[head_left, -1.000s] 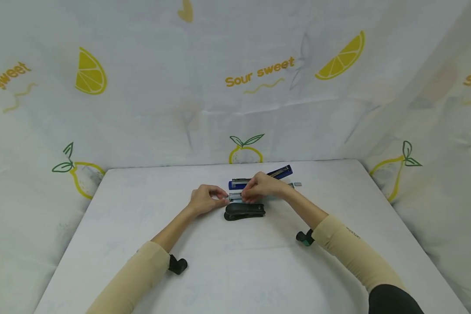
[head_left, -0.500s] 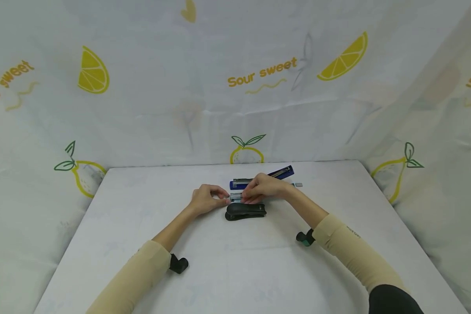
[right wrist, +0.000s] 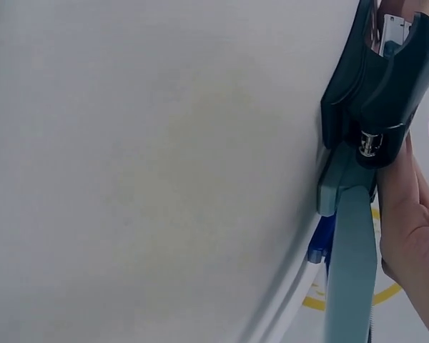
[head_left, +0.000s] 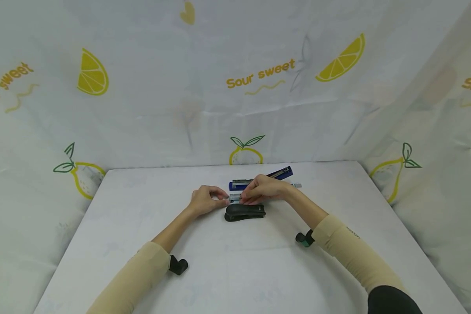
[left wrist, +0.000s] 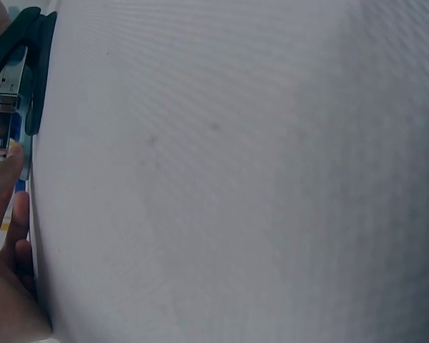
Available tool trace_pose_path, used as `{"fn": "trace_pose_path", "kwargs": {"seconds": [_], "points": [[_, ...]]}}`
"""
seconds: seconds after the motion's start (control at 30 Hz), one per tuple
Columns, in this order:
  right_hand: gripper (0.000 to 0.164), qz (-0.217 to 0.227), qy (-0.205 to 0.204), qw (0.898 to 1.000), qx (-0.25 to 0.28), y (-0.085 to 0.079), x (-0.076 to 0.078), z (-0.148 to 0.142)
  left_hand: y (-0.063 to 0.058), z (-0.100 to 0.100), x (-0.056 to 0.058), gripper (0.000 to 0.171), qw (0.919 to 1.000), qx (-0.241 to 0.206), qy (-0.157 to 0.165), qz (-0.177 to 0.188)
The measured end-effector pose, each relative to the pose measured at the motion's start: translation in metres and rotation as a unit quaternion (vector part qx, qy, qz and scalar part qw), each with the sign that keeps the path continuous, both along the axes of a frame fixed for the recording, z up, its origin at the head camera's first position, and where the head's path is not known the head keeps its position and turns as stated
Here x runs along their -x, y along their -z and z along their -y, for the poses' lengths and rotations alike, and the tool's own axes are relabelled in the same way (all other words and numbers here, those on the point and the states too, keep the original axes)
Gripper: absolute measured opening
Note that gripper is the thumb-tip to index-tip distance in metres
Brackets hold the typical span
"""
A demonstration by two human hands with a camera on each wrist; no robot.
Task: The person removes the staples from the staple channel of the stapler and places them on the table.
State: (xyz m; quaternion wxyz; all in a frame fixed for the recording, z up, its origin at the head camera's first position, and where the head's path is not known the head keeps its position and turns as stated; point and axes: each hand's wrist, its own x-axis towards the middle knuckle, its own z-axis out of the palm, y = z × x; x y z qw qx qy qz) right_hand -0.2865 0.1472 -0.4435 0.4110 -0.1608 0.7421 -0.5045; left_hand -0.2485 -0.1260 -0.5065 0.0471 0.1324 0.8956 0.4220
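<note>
Between the two hands lies a light blue stapler (head_left: 235,198), unfolded, with its metal magazine showing. My left hand (head_left: 205,199) grips its left end between thumb and fingers; in the left wrist view the thumb of this hand (left wrist: 3,186) reaches the metal tip. Over the stapler's middle, my right hand (head_left: 262,188) has its thumb and bent fingers pinched at the magazine, hiding that part. The right wrist view shows the long light blue arm (right wrist: 352,264) beside the right hand (right wrist: 415,232). A black stapler (head_left: 245,212) rests just in front of both hands.
Behind the hands lies a dark blue stapler (head_left: 280,173), also unfolded and partly covered by the right hand. A small grey block (head_left: 297,185) sits to the right. The white table (head_left: 235,270) meets a lemon-print cloth (head_left: 161,87) at the back.
The right fingers shift very slightly along the light blue stapler. Both hands otherwise stay in place, and the small overall shift comes from the head camera.
</note>
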Motion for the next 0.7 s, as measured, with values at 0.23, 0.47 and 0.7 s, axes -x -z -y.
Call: {"fn": "trace_pose_path", "kwargs": {"seconds": [0.23, 0.47, 0.7], "points": [[0.034, 0.066, 0.037, 0.996, 0.047, 0.008, 0.001, -0.003, 0.000, -0.001, -0.001, 0.021, 1.0000, 0.001, 0.000, -0.005], [0.032, 0.058, 0.063, 0.994, 0.065, 0.008, -0.005, 0.000, 0.001, -0.002, 0.000, 0.021, 1.0000, 0.003, -0.001, -0.001], [0.027, -0.022, 0.054, 0.998, 0.026, 0.004, -0.006, 0.009, 0.001, -0.001, 0.002, 0.020, 1.0000, 0.008, 0.000, 0.004]]}}
